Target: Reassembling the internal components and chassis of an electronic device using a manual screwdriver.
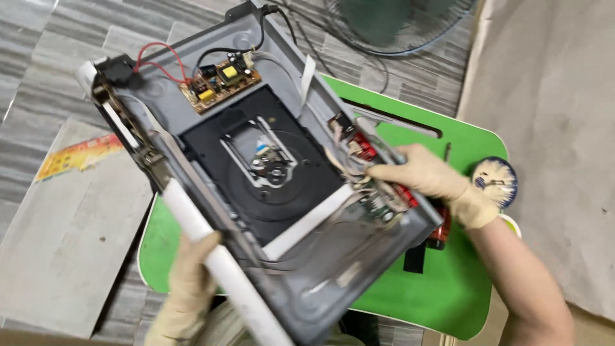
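Opened disc player chassis (256, 192), grey metal, held tilted above a green tray table (448, 282), cover off, insides facing the camera. Black disc drive (269, 173) sits mid-chassis with the spindle at its centre; a white strip crosses its lower corner. White front bar (218, 256) runs along the chassis's lower left edge. Small brown power board (219, 82) with yellow parts sits at the top corner, red wires (157, 54) looping from it to a black part on the left corner. Second board (371, 186) with red components and a tangle of pale wires lies along the right edge. Left hand (189, 282), gloved, grips the lower left edge, fingers curled around the white front bar. Right hand (435, 182), gloved, rests on the right edge, fingers closed on the wires over the second board. Round blue-and-white dish (496, 179) sits at the table's right rim just behind the right wrist. Fan base (397, 25) on the floor at top, cable trailing to the chassis. Flat grey board with a colourful strip (64, 224) lies on the floor left.
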